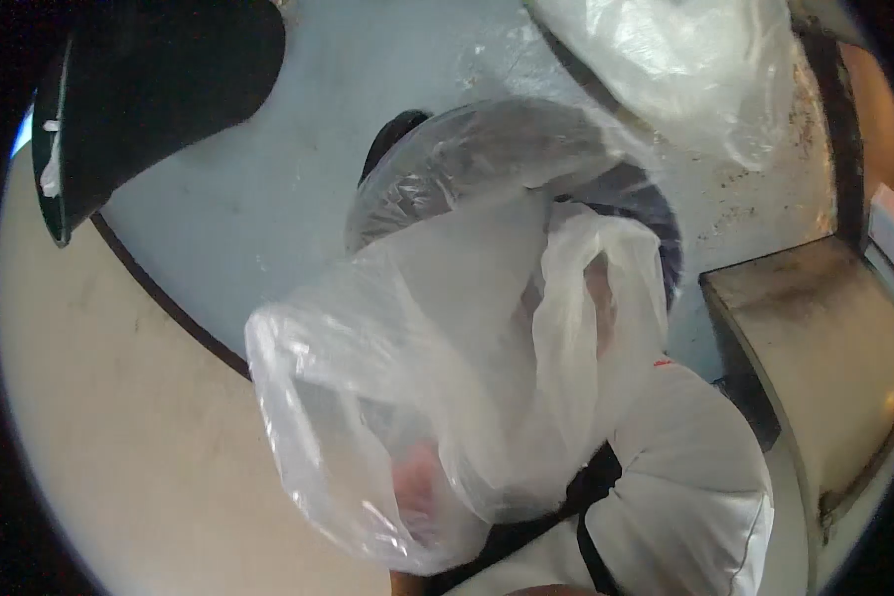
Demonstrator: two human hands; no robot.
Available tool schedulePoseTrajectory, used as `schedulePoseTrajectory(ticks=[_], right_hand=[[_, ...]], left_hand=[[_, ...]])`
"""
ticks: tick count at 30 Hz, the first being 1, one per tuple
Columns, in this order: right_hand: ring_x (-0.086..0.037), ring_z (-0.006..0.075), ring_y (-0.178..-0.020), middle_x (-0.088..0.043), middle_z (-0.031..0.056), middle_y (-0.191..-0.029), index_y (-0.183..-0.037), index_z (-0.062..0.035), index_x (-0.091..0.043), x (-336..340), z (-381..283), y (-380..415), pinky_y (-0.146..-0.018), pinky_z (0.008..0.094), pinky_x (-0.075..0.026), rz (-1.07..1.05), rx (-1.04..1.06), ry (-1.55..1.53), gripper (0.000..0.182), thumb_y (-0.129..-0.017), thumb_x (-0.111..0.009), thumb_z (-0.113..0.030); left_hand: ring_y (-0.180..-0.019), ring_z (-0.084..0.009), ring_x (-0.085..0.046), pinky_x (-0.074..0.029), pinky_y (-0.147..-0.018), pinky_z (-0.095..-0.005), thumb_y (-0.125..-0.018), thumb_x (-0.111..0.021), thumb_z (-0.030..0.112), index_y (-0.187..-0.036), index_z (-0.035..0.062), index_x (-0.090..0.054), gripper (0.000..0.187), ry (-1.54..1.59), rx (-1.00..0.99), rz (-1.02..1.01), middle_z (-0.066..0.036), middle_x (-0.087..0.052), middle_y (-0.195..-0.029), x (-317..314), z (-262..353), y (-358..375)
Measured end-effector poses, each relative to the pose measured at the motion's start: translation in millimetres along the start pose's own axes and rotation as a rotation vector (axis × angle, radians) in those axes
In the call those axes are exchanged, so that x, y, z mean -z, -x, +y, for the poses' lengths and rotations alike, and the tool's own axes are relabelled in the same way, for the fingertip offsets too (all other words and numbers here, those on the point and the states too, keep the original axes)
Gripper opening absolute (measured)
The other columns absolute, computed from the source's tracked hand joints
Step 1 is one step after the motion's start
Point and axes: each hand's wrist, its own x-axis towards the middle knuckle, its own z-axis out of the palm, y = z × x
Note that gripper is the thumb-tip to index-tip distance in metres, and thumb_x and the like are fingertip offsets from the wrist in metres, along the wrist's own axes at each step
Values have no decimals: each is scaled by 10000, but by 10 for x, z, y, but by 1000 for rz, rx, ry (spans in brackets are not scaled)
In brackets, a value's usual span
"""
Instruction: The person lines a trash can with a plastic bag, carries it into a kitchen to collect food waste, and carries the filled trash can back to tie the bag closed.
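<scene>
A large translucent plastic bag [477,298] spreads across the middle of the view, creased and loosely open. My left hand [415,494] shows as a pink blur through the bag's lower left part, and its fingers cannot be made out. Toward the bag's right side, folds of plastic largely cover my right hand [602,303], at the end of a white sleeve [690,472]; its fingers are hidden too. Just beyond the bag lies a round, dark object [512,134] covered in clear plastic, partly hidden by the bag.
Beneath is a grey-blue surface [228,219] with a dark curved edge. A dark green panel [159,89] stands at upper left. More clear plastic [685,70] lies at upper right. A curved metal part [824,348] and a red-and-white item [891,223] are at the right.
</scene>
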Motion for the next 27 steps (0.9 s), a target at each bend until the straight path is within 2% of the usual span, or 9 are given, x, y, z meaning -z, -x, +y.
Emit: schedulePoseTrajectory(ticks=[5, 7, 11, 14, 17, 19, 22, 24, 27], right_hand=[[-569, 246, -1133, -600, 137, -1229, -1258, -23, -555, 1, -650, 719, -977, 383, -436, -94, 26, 4, 463, -942, -533, -360], [-566, 246, -1142, -597, 137, -1238, -1263, -24, -551, -12, -942, 1053, -983, 384, -433, -143, 37, 36, 466, -944, -529, -363], [-559, 246, -1159, -590, 138, -1256, -1274, -26, -543, -9, -1485, 2040, -994, 385, -426, -259, 74, 169, 473, -949, -521, -368], [-554, 246, -1172, -584, 139, -1270, -1282, -27, -538, 143, -1873, 3066, -1002, 386, -421, -430, 565, 933, 478, -953, -514, -373], [-526, 246, -1218, -562, 136, -1311, -1311, -38, -512, 240, -2191, 4318, -1031, 388, -398, -320, -47, 240, 491, -965, -492, -385], [-552, 221, -1160, -591, 112, -1236, -1335, -53, -479, 327, -2089, 4553, -989, 382, -426, -357, 95, 374, 480, -949, -551, -328], [-625, 174, -972, -667, 90, -1087, -1181, -66, -596, 466, -1949, 4321, -863, 302, -482, -324, 455, 847, 275, -928, -587, -174], [-639, 156, -851, -692, 71, -969, -1095, -46, -641, 741, -2118, 3919, -790, 283, -500, -219, 618, 1128, 212, -891, -620, -95], [-623, 155, -765, -692, 66, -869, -1038, -8, -674, 1321, -2829, 3333, -702, 300, -500, 37, 818, 1007, 213, -833, -640, -52]], left_hand=[[-1341, -281, -376, -309, -1108, -439, -825, -625, 635, -1479, 30, -281, 955, -49, -44, -111, -121, -380, -1472, -169, 127, 169], [-1372, -314, -326, -256, -1131, -466, -800, -445, 808, -1499, 22, -223, 1075, -214, -94, -19, -129, -309, -1515, -102, 146, 231], [-1348, -317, -356, -302, -1083, -429, -862, -296, 797, -1495, 64, -270, 968, -375, -243, -49, -172, -325, -1508, -622, 453, 289], [-1323, -316, -416, -339, -1062, -451, -870, -277, 788, -1476, 82, -311, 931, -570, -318, -102, -195, -361, -1485, -835, 535, 406], [-1317, -287, -423, -377, -1044, -417, -910, -592, 424, -1484, 71, -284, 741, -731, -325, -96, -188, -361, -1483, -1083, 301, 499], [-1249, -257, -486, -450, -983, -382, -859, -687, 86, -1460, 29, -292, 722, -1043, -335, -113, -180, -424, -1426, -1091, 135, 417], [-1073, -240, -598, -523, -867, -361, -882, -666, 142, -1382, -3, -392, 588, -801, -123, 0, -158, -562, -1257, -660, -53, -3], [-872, -213, -648, -552, -748, -332, -890, -663, 175, -1195, -8, -540, 376, -478, -261, 327, -122, -638, -1034, -277, 27, -340], [-784, -210, -636, -531, -649, -300, -895, -628, 186, -1106, 8, -574, 281, -462, -340, 447, -119, -636, -953, 768, 378, -939]])
